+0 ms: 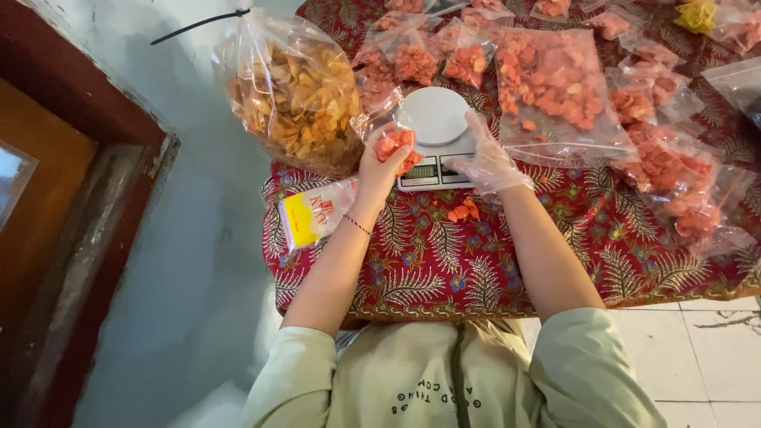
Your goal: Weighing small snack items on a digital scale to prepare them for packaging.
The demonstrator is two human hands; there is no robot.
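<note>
Seen from above, a person sits at a desk (476, 277) covered with a red patterned cloth. The left hand (380, 162) has its fingers closed around a small clear bag of orange-red crackers (399, 147), held just left of a white kitchen scale (434, 135). The right hand (485, 162), in a thin plastic glove, rests with fingers spread loosely on the scale's near right edge, holding nothing. A few loose crackers (464, 211) lie near the wrists. This looks like portion weighing; the held bag appears ready for the bare scale plate.
</note>
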